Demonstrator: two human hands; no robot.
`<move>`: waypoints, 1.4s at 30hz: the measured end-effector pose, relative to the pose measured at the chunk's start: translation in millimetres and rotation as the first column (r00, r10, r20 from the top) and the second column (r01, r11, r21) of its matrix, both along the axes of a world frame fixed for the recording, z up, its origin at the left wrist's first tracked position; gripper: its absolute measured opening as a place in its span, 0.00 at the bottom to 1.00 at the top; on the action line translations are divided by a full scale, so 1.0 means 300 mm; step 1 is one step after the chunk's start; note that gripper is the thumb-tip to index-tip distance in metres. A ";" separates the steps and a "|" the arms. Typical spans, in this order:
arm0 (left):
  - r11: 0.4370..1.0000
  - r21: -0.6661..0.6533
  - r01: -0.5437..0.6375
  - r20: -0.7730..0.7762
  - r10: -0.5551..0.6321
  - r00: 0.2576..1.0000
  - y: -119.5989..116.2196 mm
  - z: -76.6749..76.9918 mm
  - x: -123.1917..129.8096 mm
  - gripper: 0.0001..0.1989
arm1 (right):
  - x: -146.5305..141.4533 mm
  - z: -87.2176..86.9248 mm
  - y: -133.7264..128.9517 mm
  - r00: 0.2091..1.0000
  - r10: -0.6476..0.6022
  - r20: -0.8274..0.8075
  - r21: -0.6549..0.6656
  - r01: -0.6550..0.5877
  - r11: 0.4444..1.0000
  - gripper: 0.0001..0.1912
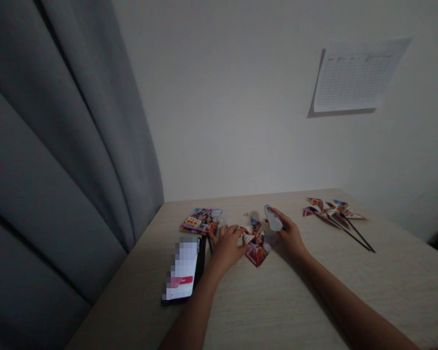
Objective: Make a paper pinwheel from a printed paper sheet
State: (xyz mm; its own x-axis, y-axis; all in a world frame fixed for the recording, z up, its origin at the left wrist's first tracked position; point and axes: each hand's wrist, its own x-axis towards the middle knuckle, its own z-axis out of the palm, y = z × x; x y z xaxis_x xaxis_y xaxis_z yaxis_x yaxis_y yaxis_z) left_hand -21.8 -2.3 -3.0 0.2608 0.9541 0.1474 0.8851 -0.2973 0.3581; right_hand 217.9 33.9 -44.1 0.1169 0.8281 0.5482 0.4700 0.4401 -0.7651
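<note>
My left hand [227, 246] rests on the table with its fingers bent, thumb and forefinger holding the left side of a partly folded, colourful printed paper [257, 249]. The paper's points curl up towards its middle, like a pinwheel. In my right hand [291, 237] is a small translucent white bottle [275, 221], gripped tilted just to the right of the paper and slightly above the table. Behind the paper is a small, blurred, roundish tan item [254, 214], whose kind I cannot make out.
A stack of printed paper squares [200, 221] lies at the back left. Nearer, a lit phone [182, 272] lies beside my left forearm. Paper pinwheels [330, 211] with black sticks [357, 238] lie at the right. A grey curtain [76, 121] hangs left; a printed sheet [350, 80] is on the wall.
</note>
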 end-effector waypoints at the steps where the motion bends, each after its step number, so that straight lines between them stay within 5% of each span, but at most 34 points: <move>1: 1.000 -0.001 -0.001 0.002 0.001 1.000 -0.001 0.003 0.000 0.24 | 0.003 -0.002 0.001 1.000 0.006 -0.012 -0.009 -0.006 1.000 0.30; 8: 0.999 -0.035 0.001 0.000 -0.001 1.000 -0.004 0.017 -0.007 0.23 | 0.017 -0.028 0.019 1.000 -0.015 0.007 -0.022 0.015 1.000 0.24; 14: 0.999 -0.036 0.001 0.018 -0.001 1.000 -0.001 0.014 -0.014 0.24 | 0.037 -0.028 0.026 0.979 -0.068 0.194 0.016 0.066 0.998 0.24; 21: 0.999 -0.040 -0.009 0.003 0.009 1.000 0.000 0.014 -0.012 0.24 | 0.045 -0.011 0.022 0.886 -0.227 0.403 0.130 0.190 0.973 0.22; 30: 0.999 -0.046 -0.010 -0.012 0.009 1.000 -0.006 0.024 -0.010 0.24 | 0.014 0.017 -0.004 0.756 -0.242 0.609 0.172 0.172 0.970 0.24; 42: 0.999 -0.029 -0.018 0.011 0.018 1.000 0.004 0.004 -0.013 0.25 | -0.001 0.025 -0.025 0.764 -0.212 0.609 0.144 0.156 0.977 0.24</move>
State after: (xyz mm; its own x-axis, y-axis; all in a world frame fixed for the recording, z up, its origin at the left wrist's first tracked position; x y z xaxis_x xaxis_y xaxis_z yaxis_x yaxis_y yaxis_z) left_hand -25.7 -1.1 -1.9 0.2419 0.9625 0.1224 0.8862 -0.2705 0.3760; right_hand 217.6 26.4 -36.6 -0.1241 0.7766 0.6176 0.9067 0.3416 -0.2474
